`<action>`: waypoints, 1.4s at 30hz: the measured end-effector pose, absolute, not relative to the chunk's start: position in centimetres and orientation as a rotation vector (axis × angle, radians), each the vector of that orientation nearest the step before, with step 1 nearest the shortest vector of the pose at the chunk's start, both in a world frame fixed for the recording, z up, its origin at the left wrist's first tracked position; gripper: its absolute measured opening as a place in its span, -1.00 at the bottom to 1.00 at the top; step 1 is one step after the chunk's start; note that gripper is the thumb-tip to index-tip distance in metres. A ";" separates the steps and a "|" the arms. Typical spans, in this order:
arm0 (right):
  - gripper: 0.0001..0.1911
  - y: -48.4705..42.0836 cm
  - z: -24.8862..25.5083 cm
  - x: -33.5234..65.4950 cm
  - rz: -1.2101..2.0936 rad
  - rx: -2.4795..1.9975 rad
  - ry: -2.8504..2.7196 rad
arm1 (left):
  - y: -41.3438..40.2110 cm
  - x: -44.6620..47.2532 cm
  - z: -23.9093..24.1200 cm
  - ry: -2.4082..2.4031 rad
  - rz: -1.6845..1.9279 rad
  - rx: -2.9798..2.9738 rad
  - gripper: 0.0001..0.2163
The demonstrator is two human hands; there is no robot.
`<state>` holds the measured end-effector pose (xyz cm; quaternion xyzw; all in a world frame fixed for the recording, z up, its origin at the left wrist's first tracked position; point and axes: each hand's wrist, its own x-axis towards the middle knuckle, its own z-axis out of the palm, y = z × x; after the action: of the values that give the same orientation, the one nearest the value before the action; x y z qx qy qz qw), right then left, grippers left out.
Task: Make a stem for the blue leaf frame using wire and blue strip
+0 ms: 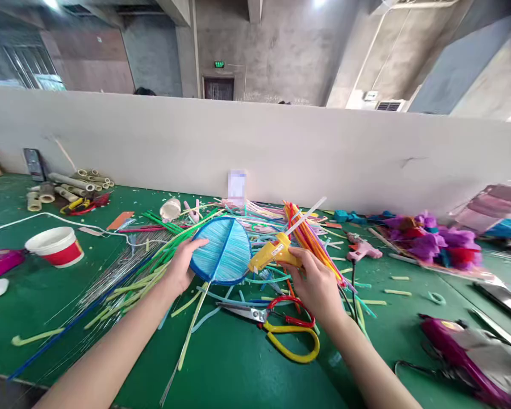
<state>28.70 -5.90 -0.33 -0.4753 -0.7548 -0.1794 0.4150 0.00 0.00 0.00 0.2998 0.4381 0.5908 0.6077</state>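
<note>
1. Your left hand point(182, 268) grips the left rim of the blue leaf-shaped panel point(223, 250). The thumb lies across its front face and the other fingers are curled behind it, out of sight.
2. You hold the panel raised just above the green table point(238, 369), near the middle of the view, with its face tilted toward you. A central rib divides it, and a pale stem point(191, 335) runs down from its lower tip toward the near edge.
3. Your right hand point(317, 284) is closed around the handle of the yellow glue gun point(275, 255), fingers wrapped tight. You cannot tell from here whether the trigger is pressed.
4. The gun's nozzle points left and meets the panel's right rim. A white glue stick point(309, 216) projects from the back of the gun, up and to the right.
5. The scissors point(281, 324), with one red loop and one yellow loop, lie flat on the table just below your right hand, blades pointing left.
6. A bundle of coloured sticks point(313, 241) lies behind the gun. Green strips point(153, 267) fan out under and to the left of your left hand.
7. A red and white cup point(56, 246) stands well off to the left. Pale tubes point(74, 184) are heaped at the far left, against the white partition point(281, 147).
8. To the right lie a pink glue gun point(363, 249), a heap of purple and pink flowers point(434, 241), and a magenta tool point(464, 346) near the corner.
</note>
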 end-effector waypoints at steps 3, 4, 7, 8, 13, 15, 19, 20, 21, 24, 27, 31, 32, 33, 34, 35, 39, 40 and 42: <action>-0.81 -5.9 -0.3 28.9 -0.482 -1.200 -1.877 | 0.0 0.0 0.0 1.013 1.361 0.693 -0.81; -0.82 -5.9 -0.3 29.0 -0.488 -1.201 -1.874 | 0.0 0.0 0.0 1.014 1.359 0.693 -0.80; -0.82 -6.0 -0.3 29.1 -0.494 -1.199 -1.878 | 0.0 -0.1 0.0 1.018 1.349 0.695 -0.77; -0.82 -6.0 -0.3 29.2 -0.493 -1.204 -1.875 | 0.0 -0.1 0.0 1.019 1.345 0.696 -0.76; -0.71 -6.0 -0.3 29.1 -0.455 -1.301 -1.767 | -0.1 -0.3 0.1 1.032 1.339 0.693 -0.75; -0.63 -6.0 -0.3 29.0 -0.423 -1.347 -1.698 | -0.2 -0.3 0.1 1.038 1.329 0.690 -0.74; -0.60 -6.1 -0.2 28.9 -0.341 -1.383 -1.675 | -0.3 -0.2 0.3 1.039 1.280 0.694 -0.72; -0.61 -6.1 -0.2 28.9 -0.317 -1.381 -1.700 | -0.3 -0.2 0.3 1.039 1.269 0.696 -0.71; -0.62 -6.2 -0.2 28.9 -0.295 -1.376 -1.731 | -0.4 -0.2 0.3 1.040 1.260 0.696 -0.71; -0.63 -6.3 -0.2 28.9 -0.261 -1.343 -1.805 | -0.4 -0.2 0.3 1.042 1.248 0.697 -0.72; -0.64 -6.4 -0.2 29.0 -0.252 -1.303 -1.827 | -0.5 -0.3 0.4 1.045 1.243 0.699 -0.72; -0.66 -6.4 -0.1 29.2 -0.238 -1.271 -1.850 | -0.6 -0.2 0.5 1.046 1.237 0.703 -0.74; -0.66 -6.3 -0.1 29.3 -0.241 -1.267 -1.854 | -0.6 -0.2 0.5 1.048 1.237 0.703 -0.74; -0.67 -6.3 -0.1 29.3 -0.245 -1.266 -1.857 | -0.6 -0.2 0.5 1.050 1.238 0.704 -0.75; -0.68 -6.3 0.0 29.3 -0.251 -1.266 -1.857 | -0.7 -0.1 0.6 1.052 1.240 0.704 -0.75; -0.68 -6.3 0.0 29.3 -0.255 -1.265 -1.860 | -0.7 -0.1 0.6 1.053 1.241 0.704 -0.75; -0.71 -6.2 0.0 29.3 -0.256 -1.268 -1.858 | -0.6 -0.2 0.5 1.059 1.241 0.707 -0.73; -0.71 -6.2 0.0 29.3 -0.256 -1.269 -1.854 | -0.6 -0.2 0.5 1.060 1.240 0.709 -0.73; -0.72 -6.2 0.0 29.4 -0.255 -1.270 -1.846 | -0.6 -0.2 0.4 1.061 1.241 0.712 -0.73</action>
<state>29.43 -6.19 -0.03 -0.5086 -0.7396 -0.1021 0.4289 -0.18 -0.61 0.40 0.3108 0.4631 0.5417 0.6289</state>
